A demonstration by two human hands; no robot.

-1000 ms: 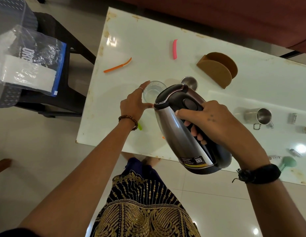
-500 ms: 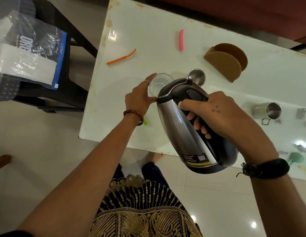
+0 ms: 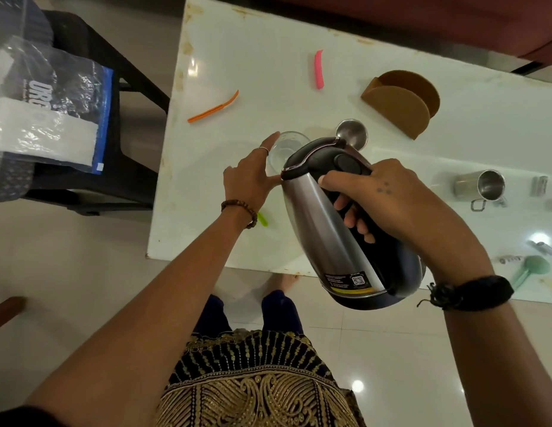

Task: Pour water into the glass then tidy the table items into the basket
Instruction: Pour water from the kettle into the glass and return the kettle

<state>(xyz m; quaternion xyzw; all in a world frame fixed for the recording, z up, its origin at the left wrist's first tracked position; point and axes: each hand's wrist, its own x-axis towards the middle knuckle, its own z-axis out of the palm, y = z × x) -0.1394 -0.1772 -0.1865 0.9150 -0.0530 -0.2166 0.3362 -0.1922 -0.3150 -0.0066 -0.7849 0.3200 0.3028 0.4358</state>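
Observation:
A clear glass [image 3: 288,146] stands on the white table [image 3: 299,35]. My left hand [image 3: 248,178] holds it on its left side, with index finger and thumb spread around it. My right hand [image 3: 392,201] grips the black handle of a steel electric kettle [image 3: 315,229]. The kettle is tilted, lid closed, its spout end right at the glass's near rim. I cannot see any water stream. The kettle's top hides part of the glass.
On the table lie an orange strip [image 3: 214,107], a pink strip [image 3: 318,69], a green piece [image 3: 262,218], a brown holder [image 3: 401,103], a steel ladle bowl [image 3: 352,134], a steel mug [image 3: 481,188] and a teal tool [image 3: 533,268]. A plastic bag [image 3: 52,109] sits on the black chair [image 3: 130,87] at left.
Both hands keep their hold and the kettle stays tilted at the glass. Only the view has shifted slightly, bringing the table a little nearer.

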